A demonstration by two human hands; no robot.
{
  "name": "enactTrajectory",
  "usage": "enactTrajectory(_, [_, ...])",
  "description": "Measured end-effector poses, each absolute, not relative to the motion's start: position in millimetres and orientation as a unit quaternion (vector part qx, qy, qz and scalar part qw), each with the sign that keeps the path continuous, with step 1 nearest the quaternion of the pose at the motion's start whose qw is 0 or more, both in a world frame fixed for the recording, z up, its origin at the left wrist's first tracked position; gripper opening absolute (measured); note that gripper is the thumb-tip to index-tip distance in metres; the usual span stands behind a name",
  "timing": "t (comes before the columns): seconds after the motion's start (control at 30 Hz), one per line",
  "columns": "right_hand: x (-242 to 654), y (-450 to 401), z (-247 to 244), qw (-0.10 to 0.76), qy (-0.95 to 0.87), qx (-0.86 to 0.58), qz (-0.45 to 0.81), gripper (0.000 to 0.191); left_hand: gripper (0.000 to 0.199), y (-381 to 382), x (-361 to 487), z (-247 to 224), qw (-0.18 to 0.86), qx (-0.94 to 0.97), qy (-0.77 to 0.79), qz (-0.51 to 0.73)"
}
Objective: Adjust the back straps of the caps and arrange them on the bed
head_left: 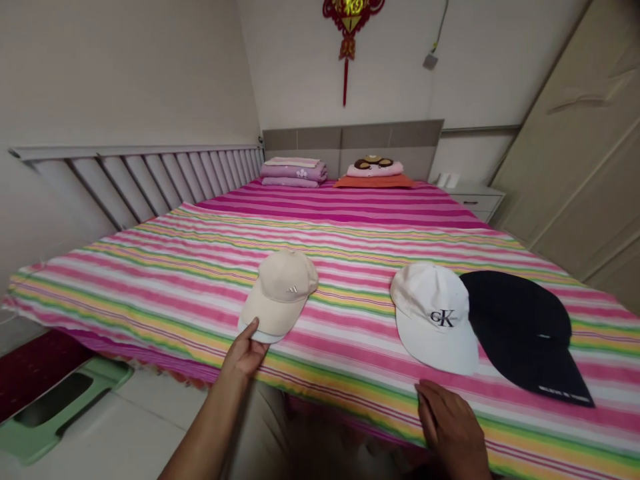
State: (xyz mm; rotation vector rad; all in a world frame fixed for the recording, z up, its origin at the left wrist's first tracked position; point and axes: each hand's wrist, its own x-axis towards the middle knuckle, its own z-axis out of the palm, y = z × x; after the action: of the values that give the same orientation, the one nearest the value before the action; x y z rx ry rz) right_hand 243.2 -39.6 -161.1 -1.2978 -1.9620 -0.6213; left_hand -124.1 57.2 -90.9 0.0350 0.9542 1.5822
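A beige baseball cap [287, 283] with a small striped logo rests on the striped sheet, brim toward me and a little to the left. My left hand [246, 353] pinches the brim's front edge, thumb on top and fingers underneath. At the front edge of the bed, my right hand [450, 423] is palm down with its fingers loosely extended, holding nothing. Just beyond it sits a white cap [434, 317] with black "CK" lettering. A black cap [523, 333] with white lettering along its brim lies to the right, partly behind the white one.
Folded purple bedding [294, 173] and a pink pillow stack [375, 170] lie by the headboard [320, 141]. A slatted rail [165, 173] runs along the left side. A green plastic stool [70, 407] stands on the floor at left, and a white nightstand [475, 200] at back right.
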Motion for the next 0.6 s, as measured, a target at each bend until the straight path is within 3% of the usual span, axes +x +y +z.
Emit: enactTrajectory(0.6, [243.2, -39.0, -162.9, 0.338, -0.757, -0.505, -0.240, 0.019, 0.046, 46.1, -156.2, -102.5, 0.543, 0.035, 0.372, 0.752])
